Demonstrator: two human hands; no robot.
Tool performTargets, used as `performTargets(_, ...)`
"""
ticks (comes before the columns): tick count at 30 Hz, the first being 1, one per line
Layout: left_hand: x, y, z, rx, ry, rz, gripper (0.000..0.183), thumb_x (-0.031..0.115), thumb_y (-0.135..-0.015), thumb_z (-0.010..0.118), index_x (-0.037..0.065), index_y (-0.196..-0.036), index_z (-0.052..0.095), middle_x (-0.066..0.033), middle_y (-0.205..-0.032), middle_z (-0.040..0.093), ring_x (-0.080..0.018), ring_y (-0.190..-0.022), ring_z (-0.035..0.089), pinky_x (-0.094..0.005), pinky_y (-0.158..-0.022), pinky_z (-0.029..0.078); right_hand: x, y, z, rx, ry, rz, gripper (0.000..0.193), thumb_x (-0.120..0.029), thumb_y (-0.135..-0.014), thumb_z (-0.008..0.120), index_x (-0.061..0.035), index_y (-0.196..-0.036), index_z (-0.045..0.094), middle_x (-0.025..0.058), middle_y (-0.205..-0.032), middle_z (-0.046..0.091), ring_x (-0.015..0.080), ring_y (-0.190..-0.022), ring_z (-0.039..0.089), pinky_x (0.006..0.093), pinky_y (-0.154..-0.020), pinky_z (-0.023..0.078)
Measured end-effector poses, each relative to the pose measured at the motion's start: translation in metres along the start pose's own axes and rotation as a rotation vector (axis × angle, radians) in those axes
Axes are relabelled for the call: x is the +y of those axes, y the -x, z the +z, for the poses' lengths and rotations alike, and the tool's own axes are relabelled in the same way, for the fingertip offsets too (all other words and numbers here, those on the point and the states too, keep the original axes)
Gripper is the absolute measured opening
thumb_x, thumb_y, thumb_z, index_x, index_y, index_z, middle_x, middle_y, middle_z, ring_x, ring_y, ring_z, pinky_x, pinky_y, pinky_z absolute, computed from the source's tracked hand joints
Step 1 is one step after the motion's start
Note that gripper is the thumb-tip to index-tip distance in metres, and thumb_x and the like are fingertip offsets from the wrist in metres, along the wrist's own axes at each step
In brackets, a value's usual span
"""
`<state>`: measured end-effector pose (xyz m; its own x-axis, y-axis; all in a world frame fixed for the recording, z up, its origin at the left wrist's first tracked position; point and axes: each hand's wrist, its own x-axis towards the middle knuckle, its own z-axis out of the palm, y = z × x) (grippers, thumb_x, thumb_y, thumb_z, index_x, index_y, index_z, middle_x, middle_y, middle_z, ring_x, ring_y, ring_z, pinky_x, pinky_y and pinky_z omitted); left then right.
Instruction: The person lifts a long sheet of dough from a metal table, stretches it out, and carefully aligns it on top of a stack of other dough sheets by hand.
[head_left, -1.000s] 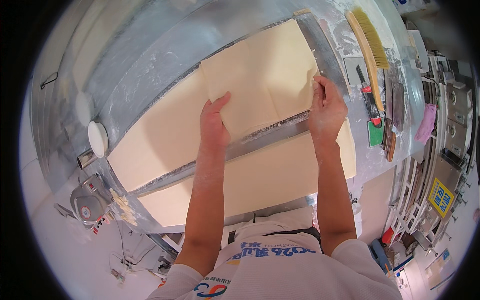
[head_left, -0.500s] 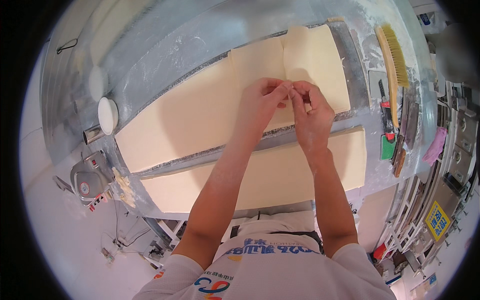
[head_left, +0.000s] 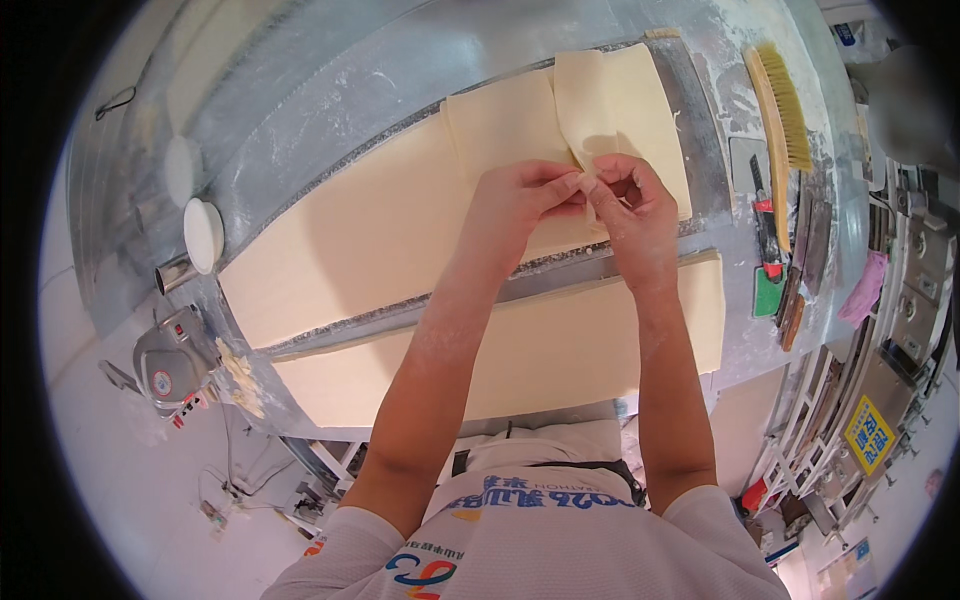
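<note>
A long sheet of pale dough lies across a dark, floured board. Toward its right end, further dough layers overlap on top, one with a raised, curling edge. My left hand and my right hand meet over that edge, thumbs and fingertips pinched together. Between them the near end of the curling dough layer is gripped, though the fingers partly cover it. Closer to me, a second stack of dough strips lies under my forearms.
A wooden-handled brush, a red-and-black cutter, a green scraper and long blades lie at the right. White round lids and a metal tube stand left. Dough scraps sit beside a metal machine.
The overlapping dough layer's edge now lifts and curls toward my fingertips. My hands stay pinched together, with the right hand turned slightly and a little lower. The whole view has shifted slightly.
</note>
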<state>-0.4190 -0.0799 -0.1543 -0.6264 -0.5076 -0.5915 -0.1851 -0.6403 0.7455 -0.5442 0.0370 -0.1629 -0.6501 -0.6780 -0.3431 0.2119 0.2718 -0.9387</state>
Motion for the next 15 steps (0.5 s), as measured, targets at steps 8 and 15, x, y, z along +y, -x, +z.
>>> performTargets(8, -0.001, -0.007, 0.004, 0.069, 0.102, -0.004, 0.025, 0.013, -0.105, 0.074, -0.009, -0.116, 0.072, -0.0154, -0.108, 0.076, -0.023, -0.102, 0.076, -0.0371, -0.098, 0.063, -0.001, -0.011, -0.009, -0.076, -0.138, 0.207, 0.033, -0.008, -0.092, 0.088, 0.001, -0.12, 0.073, 0.0034, -0.098, 0.072, 0.0111, -0.083, 0.069, 0.0253, -0.07, 0.055)
performTargets(15, 0.006, -0.004, 0.009, 0.115, -0.018, -0.043, 0.026, 0.011, -0.102, 0.076, -0.01, -0.117, 0.072, -0.0164, -0.109, 0.077, -0.024, -0.101, 0.077, -0.0369, -0.095, 0.065, -0.003, -0.006, -0.008, -0.092, -0.083, 0.167, 0.035, -0.003, -0.089, 0.09, 0.0018, -0.118, 0.073, 0.004, -0.101, 0.072, 0.0116, -0.09, 0.069, 0.0259, -0.076, 0.059)
